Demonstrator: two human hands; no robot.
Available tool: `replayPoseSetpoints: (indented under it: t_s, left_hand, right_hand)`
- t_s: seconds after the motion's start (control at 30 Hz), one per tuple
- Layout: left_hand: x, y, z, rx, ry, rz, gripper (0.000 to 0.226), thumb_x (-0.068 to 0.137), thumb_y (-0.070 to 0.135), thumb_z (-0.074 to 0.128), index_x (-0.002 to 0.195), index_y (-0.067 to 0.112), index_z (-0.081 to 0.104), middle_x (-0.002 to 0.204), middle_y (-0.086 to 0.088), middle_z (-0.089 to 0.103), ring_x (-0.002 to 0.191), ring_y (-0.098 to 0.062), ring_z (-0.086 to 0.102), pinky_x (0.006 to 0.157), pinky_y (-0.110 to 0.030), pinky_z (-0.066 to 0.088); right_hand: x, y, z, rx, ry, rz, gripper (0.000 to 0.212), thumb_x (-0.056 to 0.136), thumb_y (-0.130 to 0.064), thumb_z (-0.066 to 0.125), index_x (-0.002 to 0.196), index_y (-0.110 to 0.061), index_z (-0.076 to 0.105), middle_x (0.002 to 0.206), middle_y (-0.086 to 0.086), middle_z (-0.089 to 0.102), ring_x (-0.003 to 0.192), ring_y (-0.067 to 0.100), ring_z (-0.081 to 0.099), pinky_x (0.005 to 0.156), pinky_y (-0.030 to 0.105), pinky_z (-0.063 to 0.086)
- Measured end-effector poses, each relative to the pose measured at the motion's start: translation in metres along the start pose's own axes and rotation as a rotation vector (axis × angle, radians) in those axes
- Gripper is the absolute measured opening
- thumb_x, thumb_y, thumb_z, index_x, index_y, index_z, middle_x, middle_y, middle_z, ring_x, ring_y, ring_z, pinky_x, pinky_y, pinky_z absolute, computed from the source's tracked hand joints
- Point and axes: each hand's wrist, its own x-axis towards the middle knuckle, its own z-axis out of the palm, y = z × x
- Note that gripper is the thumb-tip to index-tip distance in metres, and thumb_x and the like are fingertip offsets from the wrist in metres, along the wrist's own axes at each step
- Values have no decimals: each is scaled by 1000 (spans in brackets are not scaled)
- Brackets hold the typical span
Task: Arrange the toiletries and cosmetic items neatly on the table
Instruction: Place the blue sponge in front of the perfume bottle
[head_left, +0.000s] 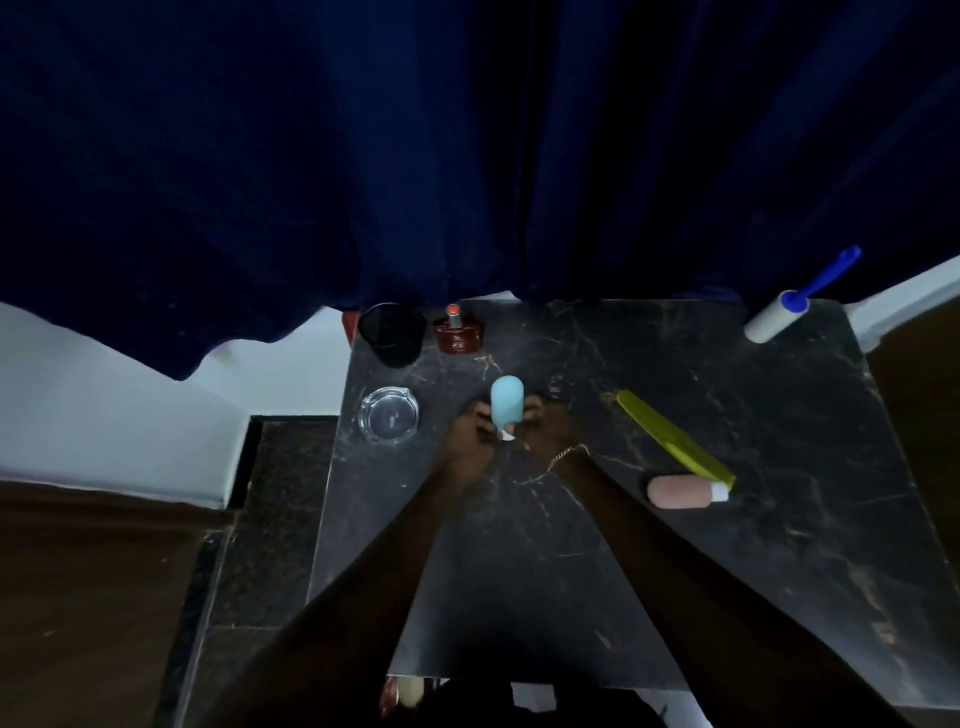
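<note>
Both hands, the left hand (470, 434) and right hand (545, 428), are gripping a light blue bottle (506, 408) together above the middle of the dark marble worktop (727, 545), cap end toward the person.

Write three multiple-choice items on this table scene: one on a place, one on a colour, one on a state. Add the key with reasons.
1. Where is the lint roller?
A. far right corner of the table
B. beside the glass ashtray
C. near front edge

2. What colour is the bottle held between the left hand and right hand?
A. pink
B. light blue
C. yellow

3. How does the pink bottle stand?
A. upright
B. lying on its side
C. held in a hand

Key: 1 A, its blue handle juts past that corner; 2 B, its body is pale blue; 3 B, it lies flat by the yellow-green comb.
</note>
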Motion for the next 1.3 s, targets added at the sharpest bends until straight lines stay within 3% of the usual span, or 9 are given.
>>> replayPoseSetpoints:
  t_s: [0.07,0.3,0.53,0.6,0.67,0.9,1.1,1.2,1.3]
  left_hand:
    - [11,-6,-16,-27,12,6,27,83,-8,62,101,13,60,81,7,68,70,-3,62,63,-25,48]
    - [47,-36,-45,-152,-144,-41,47,86,-15,58,119,18,51,112,0,69,105,-17,68,93,-35,53]
    - [71,-61,-50,-307,-238,-146,61,86,-25,55,127,17,40,129,-8,57,119,-23,56,100,-46,50]
    - [74,-64,-51,-286,-252,-126,64,86,-24,56,133,14,37,130,-5,55,122,-23,55,95,-38,53]
    - [76,-68,-51,-277,-252,-111,66,85,-19,62,129,25,38,128,3,55,124,-27,57,98,-46,55]
    - [71,-75,-44,-371,-284,-143,65,81,-10,68,122,31,38,125,10,57,123,-24,57,106,-65,46]
    - [64,-62,-47,-291,-209,-108,74,81,-1,71,144,8,35,134,-3,58,128,-30,58,110,-60,45]
    - [41,-47,-49,-162,-81,-38,70,87,11,72,148,13,37,141,-6,59,128,-24,59,111,-51,47]
    - [9,-40,-51,-17,10,46,64,88,17,66,147,17,40,140,-5,60,126,-21,59,110,-44,48]
  right_hand:
    - [8,-18,13,-14,17,-18,41,63,-15,84,99,-6,66,101,16,72,93,33,68,79,43,55]
    - [32,-52,43,-58,45,-100,68,72,-9,77,135,-12,53,124,12,66,117,30,60,100,38,47]
    - [53,-52,66,-133,71,-104,54,68,-22,80,116,-20,55,110,5,70,100,24,67,88,28,51]
    - [69,-33,79,-120,79,-106,55,66,-26,79,113,-28,50,108,2,70,97,21,68,89,36,55]
    - [75,-25,84,-106,87,-115,58,69,-22,75,117,-32,45,112,1,68,102,22,67,90,40,55]
    - [47,-47,72,-112,73,-139,45,78,-11,64,121,-15,52,115,9,66,107,28,62,93,38,51]
    - [42,-52,68,-94,80,-149,54,79,-4,64,131,-9,51,123,13,64,115,32,60,96,30,43]
    - [27,-47,60,-105,111,-210,64,78,-14,68,138,-15,46,131,7,60,119,26,57,100,34,44]
    - [7,-32,53,-140,103,-227,52,82,-29,59,132,-20,51,126,4,61,114,22,59,95,32,48]
